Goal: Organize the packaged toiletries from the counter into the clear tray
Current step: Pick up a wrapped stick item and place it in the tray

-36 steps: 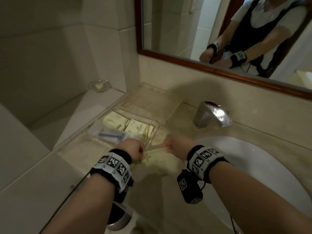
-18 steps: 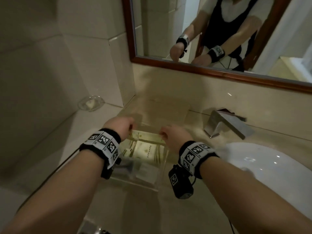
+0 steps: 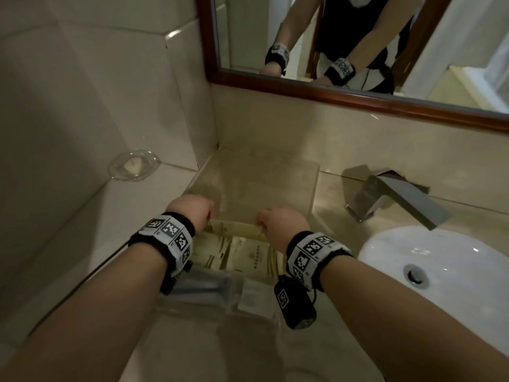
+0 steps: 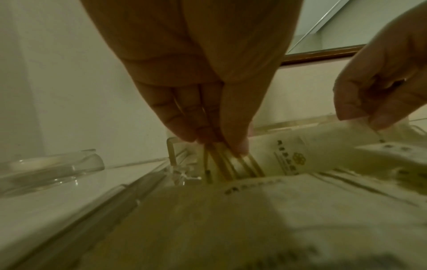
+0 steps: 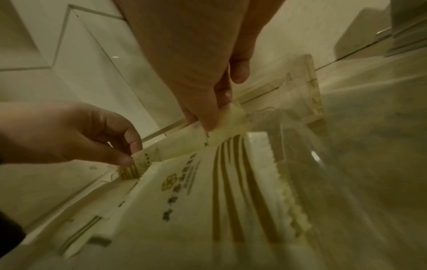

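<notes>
A long cream packet with gold stripes [image 3: 237, 230] is held level by its two ends. My left hand [image 3: 208, 216] pinches the striped end [image 4: 221, 146], and my right hand [image 3: 263, 226] pinches the other end [image 5: 212, 120]. The packet [image 4: 277, 151] hangs just above the far side of the clear tray [image 3: 248, 312], behind two flat cream packets [image 3: 248, 257] lying in it. A clear-wrapped item [image 3: 209, 288] lies in the tray's near part, partly hidden by my left wrist.
An empty clear section [image 3: 314, 183] lies beyond the hands against the wall. A glass soap dish [image 3: 134, 164] sits on the ledge to the left. The metal faucet [image 3: 399, 199] and white basin [image 3: 440, 271] are to the right, under the mirror [image 3: 358, 37].
Both hands carried the packet from over the counter by the basin to above the tray's far side. In the last half second they barely moved.
</notes>
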A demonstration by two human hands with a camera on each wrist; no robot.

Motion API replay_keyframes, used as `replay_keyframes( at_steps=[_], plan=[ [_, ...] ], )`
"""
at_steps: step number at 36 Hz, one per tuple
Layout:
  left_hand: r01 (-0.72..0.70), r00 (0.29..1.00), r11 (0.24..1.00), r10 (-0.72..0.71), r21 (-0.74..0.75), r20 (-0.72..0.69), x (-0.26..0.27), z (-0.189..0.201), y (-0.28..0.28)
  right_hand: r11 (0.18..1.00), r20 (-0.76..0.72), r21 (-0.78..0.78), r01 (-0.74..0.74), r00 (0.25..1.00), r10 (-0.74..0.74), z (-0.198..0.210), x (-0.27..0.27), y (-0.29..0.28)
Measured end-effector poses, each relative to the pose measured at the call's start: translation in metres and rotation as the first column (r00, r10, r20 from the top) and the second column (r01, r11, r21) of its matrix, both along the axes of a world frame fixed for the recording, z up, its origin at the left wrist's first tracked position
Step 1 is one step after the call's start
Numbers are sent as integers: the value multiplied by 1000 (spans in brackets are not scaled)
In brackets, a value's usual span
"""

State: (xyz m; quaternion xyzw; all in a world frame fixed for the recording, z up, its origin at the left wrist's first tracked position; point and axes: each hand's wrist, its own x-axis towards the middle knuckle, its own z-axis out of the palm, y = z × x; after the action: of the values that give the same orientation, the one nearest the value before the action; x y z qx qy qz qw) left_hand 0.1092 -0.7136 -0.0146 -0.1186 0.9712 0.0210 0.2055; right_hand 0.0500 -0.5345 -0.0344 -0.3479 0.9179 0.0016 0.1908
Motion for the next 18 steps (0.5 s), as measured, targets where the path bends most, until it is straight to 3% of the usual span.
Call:
replay_keyframes(
  at_steps=[10,18],
  plan=[
    [26,997,1000,-25,-15,75,-3,-4,-4,1000,43,-26,-2,999,3,-4,3,-2],
    [39,999,999,-39,-37,6,2,2,10,991,19,-127,31,999,-29,2,6,17]
  ],
)
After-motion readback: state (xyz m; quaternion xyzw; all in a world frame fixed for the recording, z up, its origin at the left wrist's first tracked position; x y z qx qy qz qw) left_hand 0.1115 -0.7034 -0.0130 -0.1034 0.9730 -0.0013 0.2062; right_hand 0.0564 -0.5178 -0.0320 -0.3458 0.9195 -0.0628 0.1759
